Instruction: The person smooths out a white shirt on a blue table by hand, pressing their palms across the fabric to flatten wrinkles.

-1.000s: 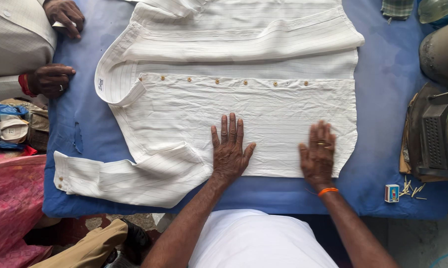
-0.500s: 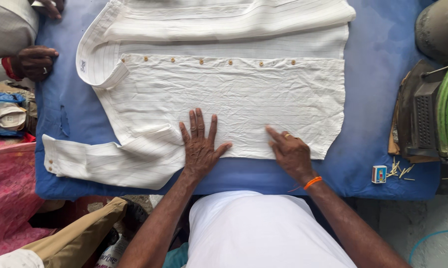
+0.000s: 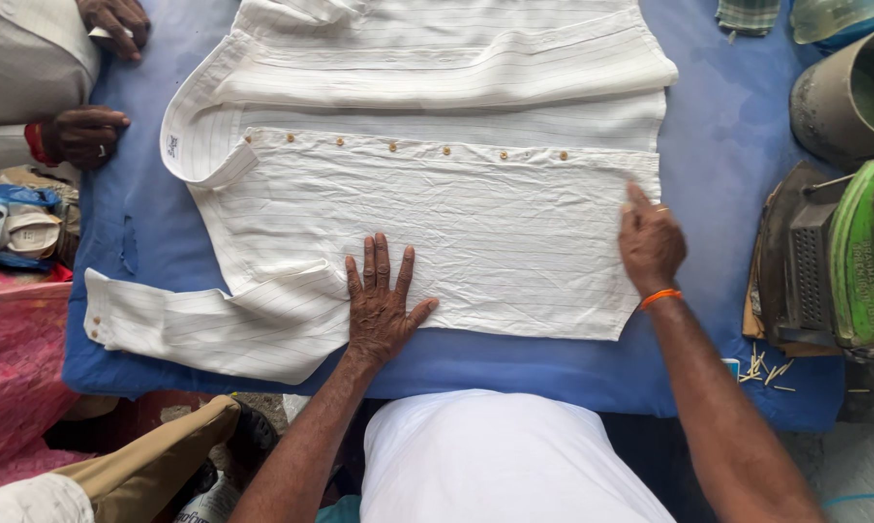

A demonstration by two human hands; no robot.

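A white striped button-up shirt [image 3: 475, 208] lies spread flat on a blue padded table [image 3: 722, 145], collar to the left, a row of small brown buttons across its middle. My left hand [image 3: 379, 300] presses flat on the shirt's lower front, fingers spread, near where the sleeve [image 3: 204, 324] folds off to the left. At the shirt's right hem my right hand [image 3: 650, 242], with an orange band at the wrist, rests its fingertips on the cloth. Neither hand holds anything.
A green and grey iron [image 3: 834, 261] stands on the table's right edge, with a grey pot [image 3: 848, 97] behind it. Another person's two hands [image 3: 88, 136] rest at the far left edge. Small sticks [image 3: 761, 368] lie near the iron. A pink cloth [image 3: 15, 368] hangs at lower left.
My right hand has slid from the shirt's lower middle out to its right hem. The left hand stays flat in about the same place on the cloth.
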